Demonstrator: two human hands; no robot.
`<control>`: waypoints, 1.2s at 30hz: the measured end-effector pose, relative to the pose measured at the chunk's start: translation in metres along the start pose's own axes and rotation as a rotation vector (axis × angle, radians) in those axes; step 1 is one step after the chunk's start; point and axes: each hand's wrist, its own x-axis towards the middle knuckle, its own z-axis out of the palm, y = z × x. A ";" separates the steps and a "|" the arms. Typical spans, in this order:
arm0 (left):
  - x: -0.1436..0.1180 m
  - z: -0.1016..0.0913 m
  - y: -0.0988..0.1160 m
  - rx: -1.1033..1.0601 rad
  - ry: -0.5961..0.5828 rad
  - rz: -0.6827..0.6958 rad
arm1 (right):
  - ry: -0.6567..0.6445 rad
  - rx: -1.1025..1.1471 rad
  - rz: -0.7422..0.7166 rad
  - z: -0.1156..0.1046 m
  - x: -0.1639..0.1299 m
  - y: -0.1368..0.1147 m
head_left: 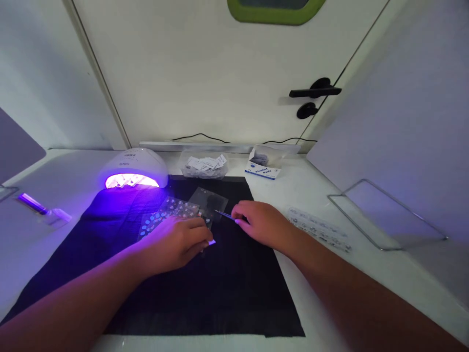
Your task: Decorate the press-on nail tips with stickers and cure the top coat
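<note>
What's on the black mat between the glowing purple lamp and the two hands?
In the head view, clear sticker sheets lie between the lamp and the left hand; the right hand holds a thin tool beside them.

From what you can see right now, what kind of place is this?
Probably a small home nail-art station. A lit UV nail lamp glows purple at the back of a black mat, nail sticker sheets lie under the left hand, and a box of alcohol pads stands behind.
</note>
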 end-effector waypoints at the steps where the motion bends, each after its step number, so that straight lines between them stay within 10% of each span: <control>1: 0.000 0.000 0.000 -0.020 0.006 -0.006 | 0.002 0.007 0.007 0.000 0.000 -0.001; 36: -0.002 -0.001 0.000 0.074 0.070 -0.014 | -0.020 -0.008 -0.002 0.000 0.000 -0.002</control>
